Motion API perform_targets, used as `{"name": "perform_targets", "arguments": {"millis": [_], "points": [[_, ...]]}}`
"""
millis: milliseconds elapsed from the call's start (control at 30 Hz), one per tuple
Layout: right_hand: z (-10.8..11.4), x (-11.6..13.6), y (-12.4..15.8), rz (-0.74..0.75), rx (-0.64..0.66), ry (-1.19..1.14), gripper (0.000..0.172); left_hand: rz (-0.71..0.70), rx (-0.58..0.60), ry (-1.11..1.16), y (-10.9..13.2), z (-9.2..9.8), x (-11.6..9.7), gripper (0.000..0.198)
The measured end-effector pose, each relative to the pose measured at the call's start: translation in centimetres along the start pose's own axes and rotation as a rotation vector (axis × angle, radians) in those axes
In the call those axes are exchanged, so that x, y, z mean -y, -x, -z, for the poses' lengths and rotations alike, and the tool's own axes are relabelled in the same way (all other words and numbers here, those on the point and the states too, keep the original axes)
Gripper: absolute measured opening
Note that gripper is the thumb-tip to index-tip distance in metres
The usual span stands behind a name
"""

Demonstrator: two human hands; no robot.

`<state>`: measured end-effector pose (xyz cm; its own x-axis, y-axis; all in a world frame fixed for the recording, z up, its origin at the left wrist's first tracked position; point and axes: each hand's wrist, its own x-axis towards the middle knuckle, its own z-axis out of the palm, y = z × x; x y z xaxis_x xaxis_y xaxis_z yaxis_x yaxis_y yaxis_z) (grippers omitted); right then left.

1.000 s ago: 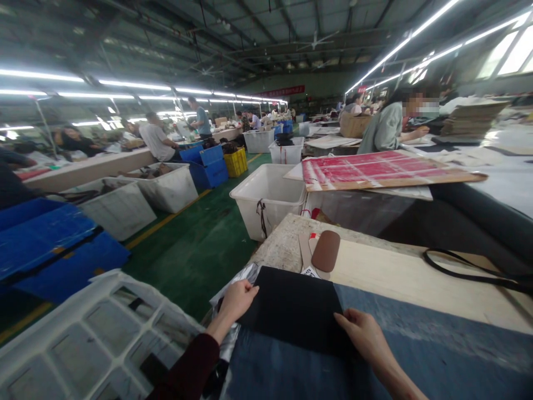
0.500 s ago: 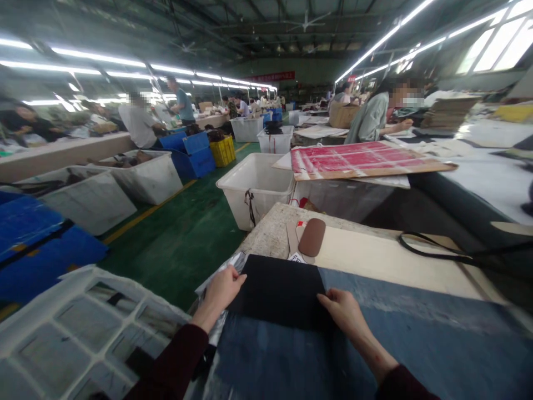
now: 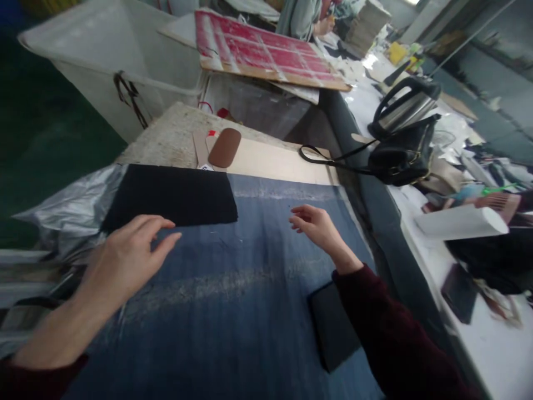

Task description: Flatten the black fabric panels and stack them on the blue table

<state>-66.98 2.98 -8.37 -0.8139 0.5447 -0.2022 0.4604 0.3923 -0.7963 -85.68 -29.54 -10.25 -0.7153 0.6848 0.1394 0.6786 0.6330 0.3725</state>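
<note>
A black rectangular piece of sheet material (image 3: 175,194) lies flat near the left end of the dark blue-grey table cover (image 3: 233,333). My left hand (image 3: 133,244) is raised just in front of that piece, thumb and fingers apart, holding nothing. Farther right, over the bare cover, my right hand (image 3: 312,225) has its fingers loosely curled and parted, with nothing visible in them. Beneath my right forearm rests a dark block-like stack (image 3: 333,328), partly hidden by the sleeve. A brown rounded piece (image 3: 225,148) sits beyond the black piece.
Silvery plastic (image 3: 79,203) hangs at the table's left edge. A white bin (image 3: 125,61) and a red-coated board (image 3: 266,47) stand beyond. On the right-hand table are a kettle (image 3: 403,108), a black bag (image 3: 403,153), a white roll (image 3: 462,222) and a phone (image 3: 459,291). A co-worker's sleeve (image 3: 297,19) shows behind.
Both hands have let go of the black piece, which stays on the cover. My right hand has moved away to the right. The view has swung down and right.
</note>
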Motion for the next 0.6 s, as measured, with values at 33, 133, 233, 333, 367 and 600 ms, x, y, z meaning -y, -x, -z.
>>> {"name": "perform_targets", "arguments": {"millis": [33, 133, 233, 333, 367, 600], "points": [[1.9, -1.6, 2.5, -0.023, -0.037, 0.053, 0.029, 0.002, 0.042, 0.036, 1.2, -0.3, -1.2, 0.038], [6.0, -6.2, 10.5, -0.126, -0.077, 0.205, 0.026, -0.001, 0.198, 0.151, 4.6, -1.7, -5.7, 0.03], [7.5, -9.3, 17.4, -0.175, -0.046, 0.326, 0.022, -0.042, 0.3, 0.252, 7.5, -3.8, -11.7, 0.025], [7.8, -11.1, 21.2, -0.147, -0.002, 0.436, 0.02, -0.134, 0.35, 0.316, 9.4, -6.4, -18.7, 0.027], [7.9, -11.6, 21.9, -0.124, 0.01, 0.466, 0.021, -0.157, 0.36, 0.317, 9.7, -7.3, -21.0, 0.03], [8.3, -14.7, 22.9, -0.004, 0.06, 0.592, 0.033, -0.2, 0.364, 0.119, 9.9, -13.0, -31.4, 0.048]]}}
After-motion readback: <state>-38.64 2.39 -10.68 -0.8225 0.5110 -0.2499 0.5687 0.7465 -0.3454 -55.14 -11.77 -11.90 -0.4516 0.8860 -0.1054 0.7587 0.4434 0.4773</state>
